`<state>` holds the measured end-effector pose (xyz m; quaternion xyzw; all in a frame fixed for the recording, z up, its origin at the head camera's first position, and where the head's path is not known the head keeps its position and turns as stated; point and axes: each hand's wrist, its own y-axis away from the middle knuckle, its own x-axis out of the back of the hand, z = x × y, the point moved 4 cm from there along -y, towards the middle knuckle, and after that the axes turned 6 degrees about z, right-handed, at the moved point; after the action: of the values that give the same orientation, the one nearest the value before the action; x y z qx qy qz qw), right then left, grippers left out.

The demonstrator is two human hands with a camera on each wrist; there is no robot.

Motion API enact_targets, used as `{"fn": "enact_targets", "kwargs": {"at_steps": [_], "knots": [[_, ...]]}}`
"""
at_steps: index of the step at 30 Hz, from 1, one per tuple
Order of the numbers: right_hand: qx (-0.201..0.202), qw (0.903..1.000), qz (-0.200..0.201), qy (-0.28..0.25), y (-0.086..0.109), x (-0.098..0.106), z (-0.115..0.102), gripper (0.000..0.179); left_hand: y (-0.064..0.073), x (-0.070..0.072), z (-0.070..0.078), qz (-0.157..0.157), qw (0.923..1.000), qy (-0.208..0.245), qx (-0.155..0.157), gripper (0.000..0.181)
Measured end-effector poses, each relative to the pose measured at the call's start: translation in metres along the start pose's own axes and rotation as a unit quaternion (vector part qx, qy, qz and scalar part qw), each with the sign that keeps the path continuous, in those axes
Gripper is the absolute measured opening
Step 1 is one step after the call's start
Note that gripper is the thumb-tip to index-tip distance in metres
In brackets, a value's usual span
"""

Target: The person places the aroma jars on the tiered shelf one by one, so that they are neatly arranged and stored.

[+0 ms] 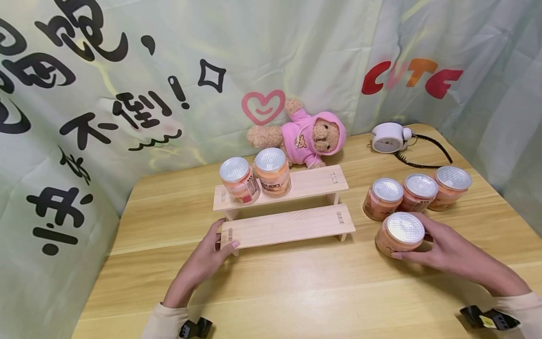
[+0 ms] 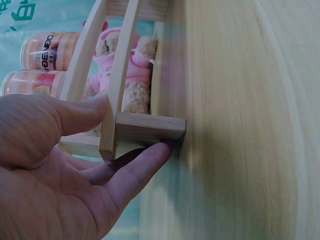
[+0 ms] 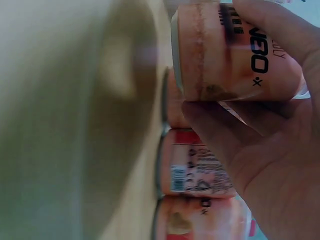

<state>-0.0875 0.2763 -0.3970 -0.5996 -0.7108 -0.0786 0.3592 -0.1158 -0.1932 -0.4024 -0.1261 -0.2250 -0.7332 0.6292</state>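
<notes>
My left hand (image 1: 203, 259) grips the left end of a two-step wooden shelf (image 1: 288, 227), thumb on the lower step and fingers by its leg. In the left wrist view a fingertip touches that leg (image 2: 150, 127). On the upper step stand two orange-pink cans with silvery lids, a left can (image 1: 239, 181) and a right can (image 1: 273, 174). At the right, my right hand (image 1: 449, 247) holds a similar can (image 1: 398, 235) upright around its side. In the right wrist view this can (image 3: 225, 55) seems slightly off the table.
Three more cans (image 1: 417, 193) stand in a row just behind the held one. A teddy bear in a pink hoodie (image 1: 302, 134) lies behind the shelf. At the back right are a white alarm clock (image 1: 387, 137) and a black headband (image 1: 438, 143). Printed curtains (image 1: 322, 56) border the table.
</notes>
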Motion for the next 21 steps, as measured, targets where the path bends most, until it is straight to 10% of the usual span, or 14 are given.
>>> {"fn": "enact_targets", "kwargs": {"at_steps": [14,21], "knots": [[0.104,0.9930,-0.009,0.056,-0.036,0.015,-0.049,0.093,0.000,0.001,0.001,-0.002,1.0000,0.003,-0.002,0.064],[0.120,0.9904,-0.040,0.056,-0.064,0.017,-0.061,0.075,0.000,0.001,0.001,0.004,0.9999,-0.011,0.005,0.066]]}}
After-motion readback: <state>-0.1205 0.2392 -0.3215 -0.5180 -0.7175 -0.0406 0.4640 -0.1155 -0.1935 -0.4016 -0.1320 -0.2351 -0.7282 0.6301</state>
